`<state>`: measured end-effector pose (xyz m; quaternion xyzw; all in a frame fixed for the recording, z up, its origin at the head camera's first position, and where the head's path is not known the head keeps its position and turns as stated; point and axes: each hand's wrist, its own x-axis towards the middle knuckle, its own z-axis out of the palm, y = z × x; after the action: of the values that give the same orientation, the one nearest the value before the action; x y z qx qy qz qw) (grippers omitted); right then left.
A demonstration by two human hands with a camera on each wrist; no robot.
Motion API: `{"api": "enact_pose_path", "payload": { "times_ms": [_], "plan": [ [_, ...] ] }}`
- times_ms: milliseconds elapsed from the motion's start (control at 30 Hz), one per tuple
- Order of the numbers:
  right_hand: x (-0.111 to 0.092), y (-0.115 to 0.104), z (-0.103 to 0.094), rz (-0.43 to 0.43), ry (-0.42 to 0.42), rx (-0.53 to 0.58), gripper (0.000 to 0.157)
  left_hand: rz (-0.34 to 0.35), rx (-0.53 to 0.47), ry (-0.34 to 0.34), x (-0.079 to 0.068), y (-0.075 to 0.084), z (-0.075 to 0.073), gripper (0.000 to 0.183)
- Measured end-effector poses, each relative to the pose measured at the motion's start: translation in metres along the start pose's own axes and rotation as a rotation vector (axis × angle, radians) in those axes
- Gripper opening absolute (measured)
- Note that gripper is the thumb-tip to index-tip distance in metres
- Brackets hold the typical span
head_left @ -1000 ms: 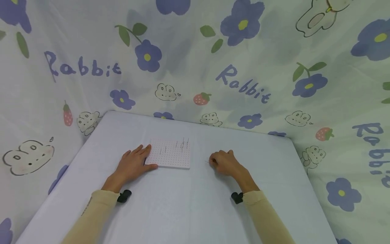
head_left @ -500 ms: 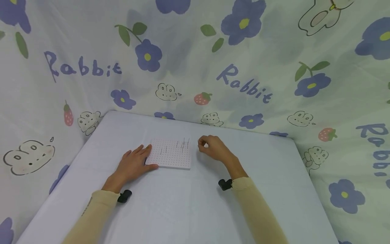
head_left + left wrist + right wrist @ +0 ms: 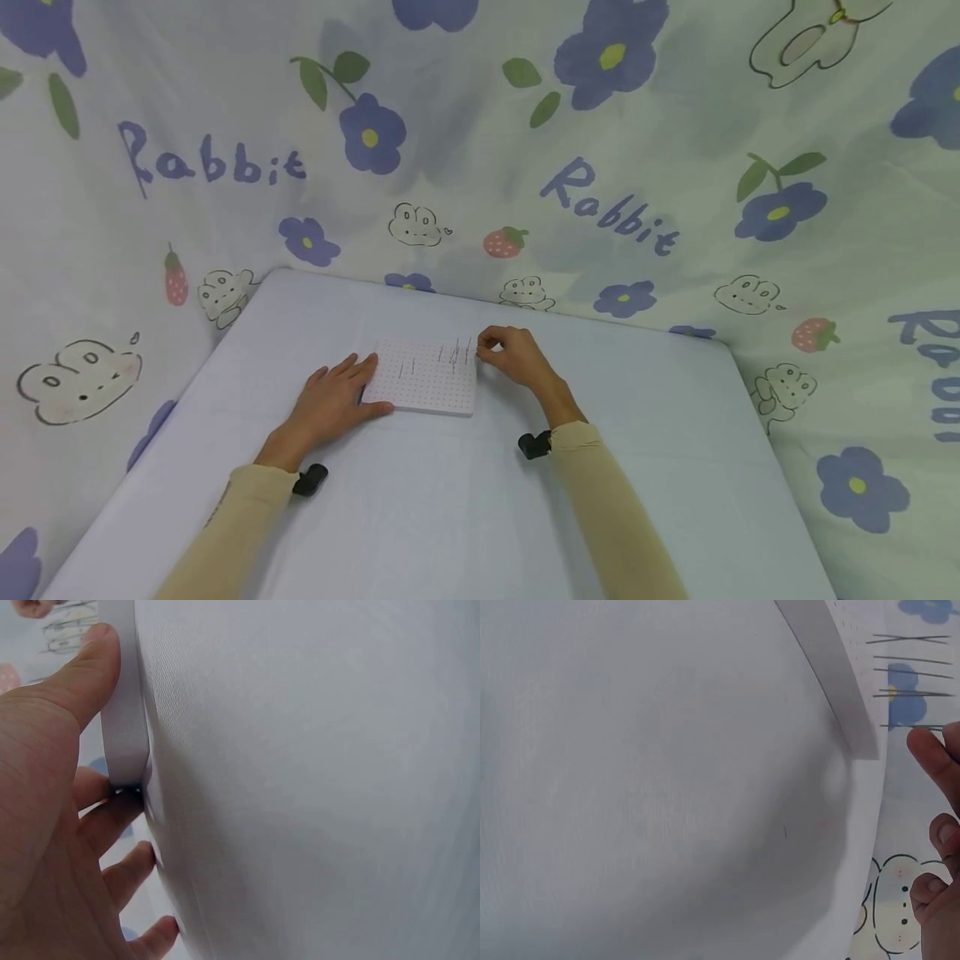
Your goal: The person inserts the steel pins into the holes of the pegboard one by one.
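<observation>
A white board [image 3: 420,390] dotted with small holes lies on the table. Several thin dark needles [image 3: 454,353] stand up from it, most of them near its far right corner. My left hand [image 3: 324,407] rests at the board's left side, fingers spread and the thumb along the front edge. In the left wrist view, that thumb [image 3: 94,671] touches the board's side wall [image 3: 125,727]. Beside the far right corner, my right hand [image 3: 513,354] pinches a thin needle [image 3: 900,726] between thumb and forefinger. Its lower end is hard to make out.
The board lies on a white-covered table [image 3: 420,500]. Behind it hangs a cloth [image 3: 465,175] printed with flowers and rabbits. A small dark mark [image 3: 785,832] shows on the table cover in the right wrist view.
My right hand, with the needle pinched in it, has moved from the table right of the board up and left to the board's far right corner. The left hand stays in place.
</observation>
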<state>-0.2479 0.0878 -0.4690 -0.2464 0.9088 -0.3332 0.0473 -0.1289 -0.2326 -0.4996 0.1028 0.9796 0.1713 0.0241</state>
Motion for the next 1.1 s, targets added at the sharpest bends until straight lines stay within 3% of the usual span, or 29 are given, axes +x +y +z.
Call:
{"api": "enact_pose_path", "payload": {
  "times_ms": [767,1100],
  "plan": [
    [0.004,-0.002,0.014,0.097,-0.046,-0.111,0.012,-0.004,0.012,-0.002,0.001,0.0,-0.001,0.096],
    [0.002,-0.001,0.018,0.087,-0.017,-0.14,0.014,-0.004,0.012,-0.004,0.0,0.001,0.0,0.096]
  ]
}}
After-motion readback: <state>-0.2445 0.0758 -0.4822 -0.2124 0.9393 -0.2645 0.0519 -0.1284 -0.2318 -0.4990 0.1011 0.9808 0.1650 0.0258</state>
